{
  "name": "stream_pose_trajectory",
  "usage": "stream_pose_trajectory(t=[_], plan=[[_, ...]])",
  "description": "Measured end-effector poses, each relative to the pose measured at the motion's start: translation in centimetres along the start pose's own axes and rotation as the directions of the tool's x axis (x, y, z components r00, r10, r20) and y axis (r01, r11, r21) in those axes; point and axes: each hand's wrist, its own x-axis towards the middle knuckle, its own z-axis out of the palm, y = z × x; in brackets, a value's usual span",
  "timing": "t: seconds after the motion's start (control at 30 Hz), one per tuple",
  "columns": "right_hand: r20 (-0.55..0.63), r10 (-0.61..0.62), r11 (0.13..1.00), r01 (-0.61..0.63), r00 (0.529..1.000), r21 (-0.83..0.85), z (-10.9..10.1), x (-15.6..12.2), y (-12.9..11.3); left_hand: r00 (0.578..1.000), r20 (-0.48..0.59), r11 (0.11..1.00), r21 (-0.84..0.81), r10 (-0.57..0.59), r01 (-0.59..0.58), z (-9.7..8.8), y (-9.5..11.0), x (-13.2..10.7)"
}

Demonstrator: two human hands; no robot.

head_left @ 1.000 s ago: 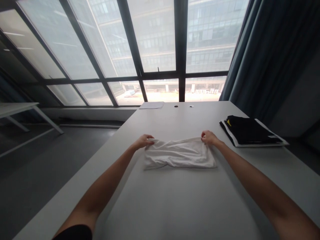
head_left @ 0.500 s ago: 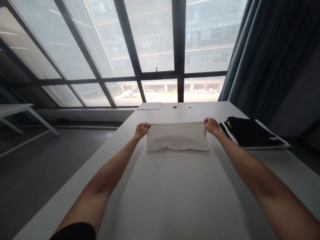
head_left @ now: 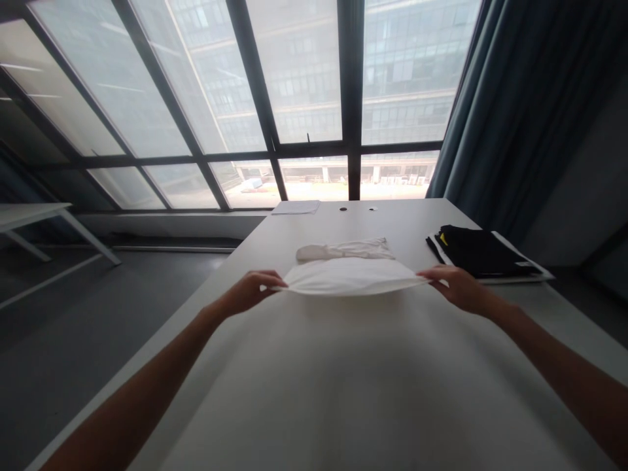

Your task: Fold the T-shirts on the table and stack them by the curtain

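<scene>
A white piece of clothing (head_left: 350,276) is stretched between my two hands above the table; which kind of garment it is cannot be made out. My left hand (head_left: 255,288) pinches its left near corner. At the right near corner, the fingers of my right hand (head_left: 454,286) are closed on the fabric. The near edge is lifted and sags slightly between them. Its far part lies bunched and wrinkled on the white table (head_left: 338,373).
Right of my right hand lies a stack of folded black clothes (head_left: 483,252) with white layers beneath. White paper sheets (head_left: 296,207) lie at the table's far left corner. Behind the table are windows (head_left: 314,176) and a dark curtain (head_left: 471,131). Another table (head_left: 34,212) stands at left.
Both hands have come nearer to me and slightly apart, pulling the held edge of the white clothing toward me. The fabric, flat and hanging before, now folds over with its far part bunched.
</scene>
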Motion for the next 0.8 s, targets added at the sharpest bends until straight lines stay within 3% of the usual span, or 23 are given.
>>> stream_pose_trajectory(t=[0.07, 0.17, 0.23, 0.3, 0.33, 0.37, 0.43, 0.47, 0.53, 0.63, 0.7, 0.8], plan=[[0.151, 0.003, 1.0, -0.002, 0.988, -0.007, 1.2, -2.8, 0.1, 0.986, 0.164, 1.0, 0.009, 0.009, -0.011, 2.7, 1.8, -3.1], [0.313, 0.046, 0.997, -0.027, 0.949, -0.066, 1.7, -5.7, 0.5, 0.932, 0.36, 1.0, 0.001, 0.026, -0.028, 5.9, 4.4, -6.3], [0.385, 0.092, 0.992, -0.049, 0.918, -0.12, 1.6, -6.6, 0.4, 0.857, 0.51, 0.994, -0.104, 0.076, -0.027, 6.9, 5.8, -6.9], [0.376, 0.115, 0.985, -0.055, 0.92, -0.167, 2.0, -6.8, -0.7, 0.79, 0.597, 0.974, -0.226, 0.137, 0.001, 7.1, 6.4, -5.9], [0.322, 0.12, 0.981, -0.062, 0.939, -0.184, 2.6, -6.6, -1.7, 0.797, 0.584, 0.965, -0.262, 0.153, 0.007, 7.1, 6.4, -4.7], [0.247, 0.119, 0.978, -0.071, 0.962, -0.195, 3.6, -6.3, -2.9, 0.836, 0.528, 0.963, -0.271, 0.153, -0.005, 7.2, 6.1, -3.1], [0.081, 0.151, 0.973, -0.133, 0.985, -0.188, 6.7, -5.6, -5.9, 0.941, 0.312, 0.976, -0.206, 0.133, -0.069, 7.6, 4.7, 0.9], [0.055, 0.159, 0.971, -0.146, 0.986, -0.189, 8.6, -5.3, -7.4, 0.967, 0.212, 0.985, -0.132, 0.138, -0.112, 8.1, 3.6, 3.1], [0.016, 0.195, 0.958, -0.187, 0.981, -0.215, 12.4, -5.1, -9.9, 0.975, 0.156, 0.986, 0.021, 0.16, -0.165, 9.3, 1.2, 7.0], [-0.017, 0.245, 0.931, -0.241, 0.969, -0.275, 16.6, -5.6, -11.6, 0.971, 0.216, 0.973, 0.178, 0.104, -0.144, 11.1, -2.6, 10.7], [-0.017, 0.237, 0.923, -0.231, 0.971, -0.309, 17.9, -6.3, -11.3, 0.97, 0.238, 0.964, 0.242, 0.053, -0.113, 12.0, -4.6, 11.4], [0.015, 0.191, 0.926, -0.175, 0.981, -0.335, 17.4, -6.5, -9.0, 0.976, 0.216, 0.953, 0.302, -0.031, -0.037, 12.8, -6.1, 10.4]])
